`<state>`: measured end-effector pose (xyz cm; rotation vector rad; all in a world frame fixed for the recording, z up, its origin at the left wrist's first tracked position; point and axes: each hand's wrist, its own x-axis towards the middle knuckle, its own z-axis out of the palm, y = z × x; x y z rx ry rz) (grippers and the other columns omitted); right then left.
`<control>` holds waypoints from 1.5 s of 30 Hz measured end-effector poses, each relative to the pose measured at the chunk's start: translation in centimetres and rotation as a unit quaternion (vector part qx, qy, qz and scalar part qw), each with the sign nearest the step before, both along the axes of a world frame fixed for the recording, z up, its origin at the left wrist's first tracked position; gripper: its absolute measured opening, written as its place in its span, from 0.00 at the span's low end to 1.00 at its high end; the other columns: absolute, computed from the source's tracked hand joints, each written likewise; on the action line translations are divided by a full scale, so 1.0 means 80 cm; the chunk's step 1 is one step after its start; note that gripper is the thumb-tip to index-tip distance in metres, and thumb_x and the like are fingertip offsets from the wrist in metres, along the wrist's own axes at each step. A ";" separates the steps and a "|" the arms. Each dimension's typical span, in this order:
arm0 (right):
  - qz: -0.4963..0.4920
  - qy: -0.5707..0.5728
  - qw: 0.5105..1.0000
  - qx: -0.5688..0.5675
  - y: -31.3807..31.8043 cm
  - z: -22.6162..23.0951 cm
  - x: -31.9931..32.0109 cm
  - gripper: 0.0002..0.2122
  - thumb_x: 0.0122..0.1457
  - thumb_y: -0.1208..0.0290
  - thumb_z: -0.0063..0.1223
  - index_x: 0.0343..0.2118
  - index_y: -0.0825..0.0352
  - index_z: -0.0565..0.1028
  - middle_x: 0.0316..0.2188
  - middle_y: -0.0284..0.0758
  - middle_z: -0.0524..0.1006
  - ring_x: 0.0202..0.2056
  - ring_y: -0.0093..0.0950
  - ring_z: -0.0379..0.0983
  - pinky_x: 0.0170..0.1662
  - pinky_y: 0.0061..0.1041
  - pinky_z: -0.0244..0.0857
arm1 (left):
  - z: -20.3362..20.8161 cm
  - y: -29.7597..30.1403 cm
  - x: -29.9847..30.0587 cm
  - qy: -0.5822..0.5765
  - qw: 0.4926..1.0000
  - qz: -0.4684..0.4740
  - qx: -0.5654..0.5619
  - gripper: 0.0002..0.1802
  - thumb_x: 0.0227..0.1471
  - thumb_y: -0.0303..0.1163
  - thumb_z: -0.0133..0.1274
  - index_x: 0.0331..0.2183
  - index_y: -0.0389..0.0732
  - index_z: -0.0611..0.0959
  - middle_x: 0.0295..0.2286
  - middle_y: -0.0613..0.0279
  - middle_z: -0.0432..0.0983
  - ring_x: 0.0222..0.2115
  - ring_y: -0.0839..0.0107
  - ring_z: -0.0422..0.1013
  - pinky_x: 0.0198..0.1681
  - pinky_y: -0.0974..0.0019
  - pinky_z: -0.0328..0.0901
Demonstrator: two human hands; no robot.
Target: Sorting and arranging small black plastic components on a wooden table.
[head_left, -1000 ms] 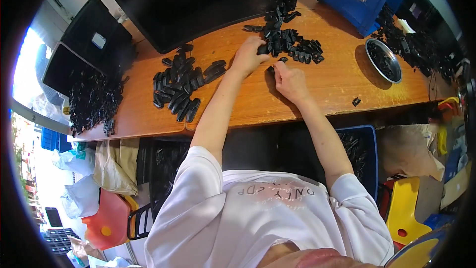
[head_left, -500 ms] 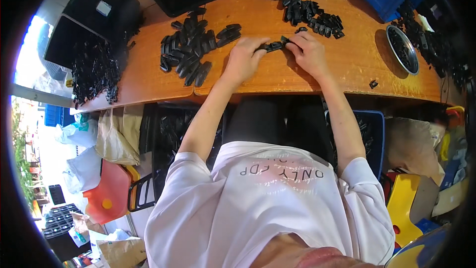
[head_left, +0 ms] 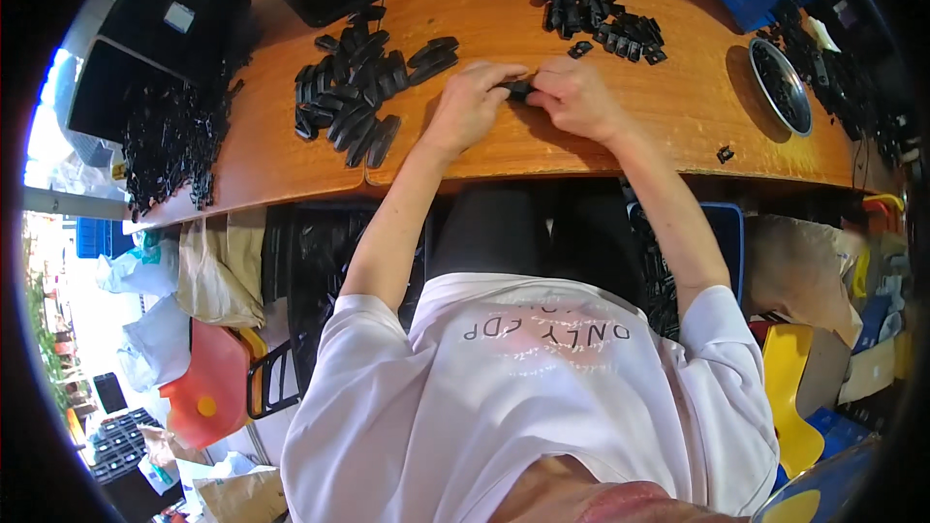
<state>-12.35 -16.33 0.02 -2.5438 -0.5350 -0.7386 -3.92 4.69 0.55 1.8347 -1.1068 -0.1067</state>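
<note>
While I am pinching a small black part [head_left: 518, 89] between both hands [head_left: 472, 102] [head_left: 579, 97] near the desk's [head_left: 678, 116] front edge, a slipping fingertip is risking dropping it off.

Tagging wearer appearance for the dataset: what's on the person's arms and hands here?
Both forearms are bare. The left hand and right hand wear no gloves; no rings, watch or bands can be made out. The short sleeves of a white T-shirt end above the elbows.
</note>
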 end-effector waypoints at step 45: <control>-0.043 0.002 0.998 0.049 -0.012 0.007 -0.039 0.05 0.53 0.74 0.65 0.32 0.66 0.80 0.29 0.40 0.78 0.34 0.43 0.76 0.35 0.38 0.70 | 0.004 -0.005 -0.010 -0.117 0.992 0.030 0.023 0.13 0.52 0.24 0.60 0.42 0.39 0.87 0.33 0.52 0.81 0.39 0.53 0.75 0.45 0.57 0.69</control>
